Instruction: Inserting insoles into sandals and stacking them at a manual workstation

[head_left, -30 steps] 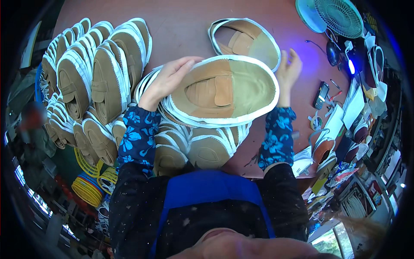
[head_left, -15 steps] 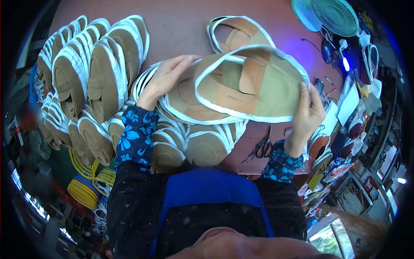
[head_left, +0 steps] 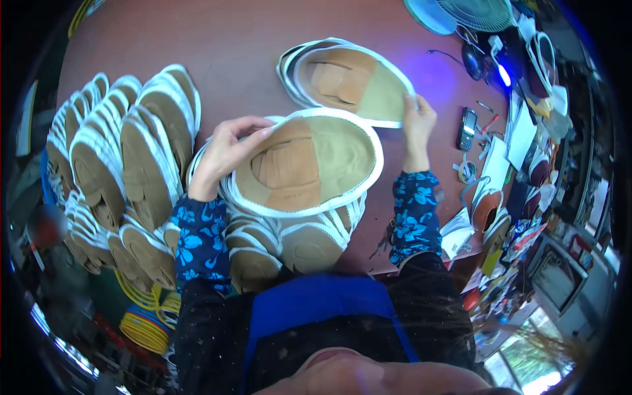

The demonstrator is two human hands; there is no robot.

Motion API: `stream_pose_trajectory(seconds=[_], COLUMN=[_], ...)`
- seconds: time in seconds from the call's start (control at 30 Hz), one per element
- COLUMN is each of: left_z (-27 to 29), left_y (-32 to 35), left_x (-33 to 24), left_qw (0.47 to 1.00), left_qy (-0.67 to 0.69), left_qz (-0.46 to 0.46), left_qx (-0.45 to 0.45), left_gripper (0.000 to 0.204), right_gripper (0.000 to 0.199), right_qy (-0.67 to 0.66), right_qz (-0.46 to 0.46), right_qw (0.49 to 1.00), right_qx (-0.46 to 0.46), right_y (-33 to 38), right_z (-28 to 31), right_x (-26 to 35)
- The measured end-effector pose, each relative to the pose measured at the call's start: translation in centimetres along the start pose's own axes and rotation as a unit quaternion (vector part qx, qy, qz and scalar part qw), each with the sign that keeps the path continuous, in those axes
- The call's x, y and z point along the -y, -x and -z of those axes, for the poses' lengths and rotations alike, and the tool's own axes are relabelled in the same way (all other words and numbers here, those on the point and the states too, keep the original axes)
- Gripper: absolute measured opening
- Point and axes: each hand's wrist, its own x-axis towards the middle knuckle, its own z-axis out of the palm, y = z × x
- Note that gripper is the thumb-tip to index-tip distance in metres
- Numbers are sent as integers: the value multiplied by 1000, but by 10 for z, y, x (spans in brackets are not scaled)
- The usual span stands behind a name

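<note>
Shoe uppers of tan fabric with white edging lie on the reddish table, their linings facing up. My left hand (head_left: 227, 155) rests at the left end of the near pile, thumb and fingers stretched along the rim of its top shoe upper (head_left: 345, 148). Farther off, my right hand (head_left: 418, 125) pinches the right end of another shoe upper (head_left: 385, 92), which lies over one or more others on a small far pile. Part of the near pile is hidden under its top piece.
Rows of stacked tan uppers (head_left: 148, 164) stand at the left, and more (head_left: 313, 243) sit at the near edge. On the right lie a dark handheld phone (head_left: 467, 128), a tape roll (head_left: 467, 172) and papers (head_left: 456, 234). A green fan (head_left: 477, 10) stands at the far right.
My right hand has carried a shoe upper away from the near pile to the far one, moving up and left. My left hand stays by the near pile. The view has shifted slightly.
</note>
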Motion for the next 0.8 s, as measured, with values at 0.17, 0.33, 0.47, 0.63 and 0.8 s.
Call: stream_pose_trajectory(seconds=[0.17,0.33,0.47,0.63,0.8], left_z=[0,-19,-45,-61,-54], left_y=[-42,-96,-148,-203,-209], left_x=[-35,-83,-109,-143,-124], left_qw=[979,949,885,931,951], left_qy=[-187,-237,-306,-302,-234], left_qz=[-24,-202,-339,-159,-88], left_qx=[-72,-51,-94,129,182], left_gripper=[27,45,48,37,28], right_gripper=[26,27,25,25,25], right_qy=[-22,-38,-138,-170,-166], right_qz=[-32,45,64,47,-1], right_qw=[999,994,986,984,986], right_qx=[-30,-90,-74,-36,8], right_y=[10,4,9,5,-7], right_z=[-8,45,80,92,86], right_x=[34,60,87,100,84])
